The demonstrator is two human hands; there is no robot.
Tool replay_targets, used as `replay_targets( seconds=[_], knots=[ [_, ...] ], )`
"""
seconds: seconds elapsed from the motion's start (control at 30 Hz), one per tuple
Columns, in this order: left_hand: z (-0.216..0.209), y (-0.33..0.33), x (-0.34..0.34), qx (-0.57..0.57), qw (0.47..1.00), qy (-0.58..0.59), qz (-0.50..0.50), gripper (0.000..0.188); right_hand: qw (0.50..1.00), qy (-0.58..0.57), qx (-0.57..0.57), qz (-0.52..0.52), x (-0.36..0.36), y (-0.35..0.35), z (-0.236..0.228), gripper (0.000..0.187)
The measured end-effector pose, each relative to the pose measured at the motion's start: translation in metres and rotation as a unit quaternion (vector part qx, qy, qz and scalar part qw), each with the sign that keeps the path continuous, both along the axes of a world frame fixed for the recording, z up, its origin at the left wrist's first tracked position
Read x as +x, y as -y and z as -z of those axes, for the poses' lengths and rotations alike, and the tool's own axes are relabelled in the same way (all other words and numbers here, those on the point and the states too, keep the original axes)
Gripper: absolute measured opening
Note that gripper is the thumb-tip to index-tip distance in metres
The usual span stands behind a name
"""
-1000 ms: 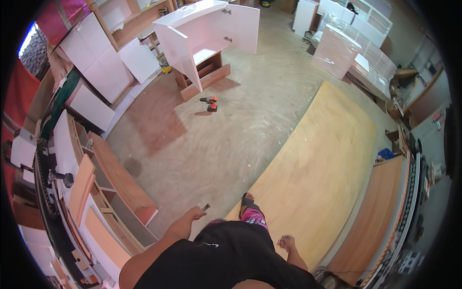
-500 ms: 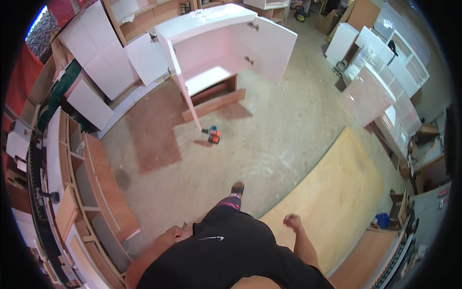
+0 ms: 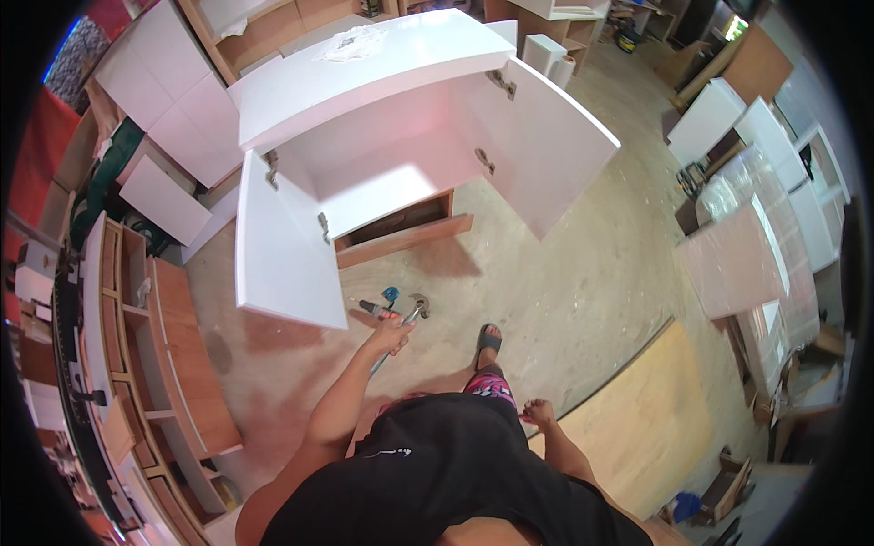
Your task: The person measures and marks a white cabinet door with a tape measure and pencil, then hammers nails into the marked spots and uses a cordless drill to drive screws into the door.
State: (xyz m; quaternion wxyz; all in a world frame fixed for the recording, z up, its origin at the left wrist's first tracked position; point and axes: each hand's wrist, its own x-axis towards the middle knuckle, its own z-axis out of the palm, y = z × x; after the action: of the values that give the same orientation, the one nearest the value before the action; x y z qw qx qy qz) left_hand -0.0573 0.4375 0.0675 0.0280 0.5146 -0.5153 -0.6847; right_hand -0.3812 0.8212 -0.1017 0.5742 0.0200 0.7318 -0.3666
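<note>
My left hand [image 3: 391, 335] is closed around the handle of a claw hammer [image 3: 421, 307], its metal head pointing forward over the floor. Just beyond that hand, a cordless drill [image 3: 370, 308] with teal parts lies on the floor, partly hidden by hand and hammer. My right hand [image 3: 539, 412] hangs low beside my body with fingers curled; whatever they hold, if anything, I cannot make out. Ahead stands a white cabinet [image 3: 364, 77], with its left door [image 3: 282, 246] and right door [image 3: 555, 146] swung out and metal hinges showing on both.
A brown wooden base [image 3: 410, 241] sits beneath the cabinet. To the right, a plywood sheet [image 3: 637, 409] lies on the floor, with plastic-wrapped panels [image 3: 742, 255] beyond it. Wooden cabinet frames [image 3: 187, 364] line the left side. White panels [image 3: 164, 82] lean at the far left.
The cabinet looks closer, and the left door's inner face has come into view. My left hand has reached forward with the hammer, toward the drill. My right hand has shifted slightly left.
</note>
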Motion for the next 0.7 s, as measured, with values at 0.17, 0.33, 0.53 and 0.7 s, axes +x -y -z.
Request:
replay_targets(
  seconds=[0.17, 0.33, 0.53, 0.7],
  knots=[
    [-0.004, 0.061, -0.081, 0.060, 0.991, -0.026, -0.119, 0.026, 0.977, -0.098, -0.106, -0.154, -0.125, 0.225, 0.062, 0.020],
    [-0.022, 0.137, -0.136, 0.040, 0.978, -0.050, -0.197, 0.024, 0.968, -0.013, -0.242, -0.059, -0.142, 0.489, -0.064, 0.012],
    [0.033, 0.271, -0.199, -0.015, 0.972, -0.140, -0.191, 0.028, 0.908, 0.151, -0.369, 0.128, -0.153, 0.703, -0.091, 0.009],
    [0.111, 0.382, -0.256, -0.073, 0.948, -0.229, -0.209, 0.026, 0.812, 0.241, -0.494, 0.195, -0.170, 0.812, -0.035, 0.010]
  ],
)
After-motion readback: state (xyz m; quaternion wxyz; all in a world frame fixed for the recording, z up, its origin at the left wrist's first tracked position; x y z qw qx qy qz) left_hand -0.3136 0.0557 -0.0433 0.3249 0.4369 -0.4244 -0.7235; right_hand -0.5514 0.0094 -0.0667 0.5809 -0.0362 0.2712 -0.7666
